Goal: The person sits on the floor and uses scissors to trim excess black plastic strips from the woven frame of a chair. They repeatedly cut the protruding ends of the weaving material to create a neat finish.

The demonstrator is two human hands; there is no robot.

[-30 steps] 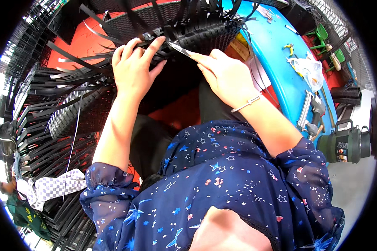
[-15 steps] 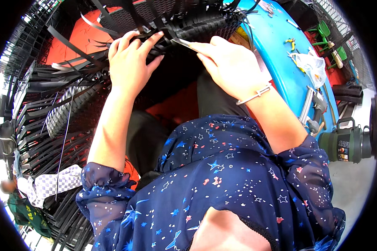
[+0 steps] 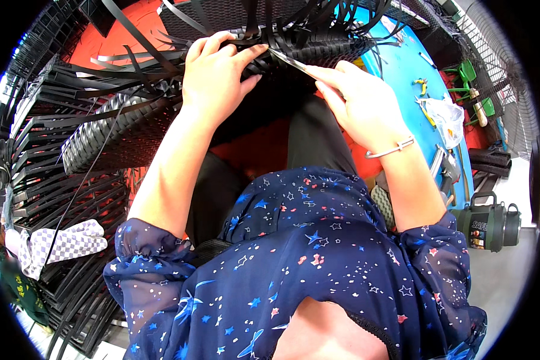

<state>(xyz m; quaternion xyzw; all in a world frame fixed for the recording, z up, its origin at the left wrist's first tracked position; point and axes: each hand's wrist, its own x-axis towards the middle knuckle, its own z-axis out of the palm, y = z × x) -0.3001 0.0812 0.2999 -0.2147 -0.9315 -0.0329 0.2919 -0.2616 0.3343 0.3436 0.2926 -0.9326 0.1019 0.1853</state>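
Observation:
A black woven wicker piece (image 3: 324,53), with loose flat strips sticking up from it, lies at the far side in front of me. My left hand (image 3: 219,75) has its fingers closed over the edge of the weave. Its index finger points right along a strip, and the thumb hangs below, apart from it. My right hand (image 3: 363,108) is closed round a thin, pointed metal blade (image 3: 288,59). The blade's tip meets the weave just right of my left index fingertip. The tool's handle is hidden in the right hand.
To the right stands a blue table (image 3: 396,69) with yellow-handled pliers (image 3: 422,86) and a clear plastic bag (image 3: 447,120). A dark green jug (image 3: 486,222) is beyond it. Stacked black frames (image 3: 39,198) and a checkered cloth (image 3: 72,241) fill the left.
Both hands have moved right along the weave, and the right hand is also slightly lower. The blade still points at the strips beside the left index finger. My view has shifted a little.

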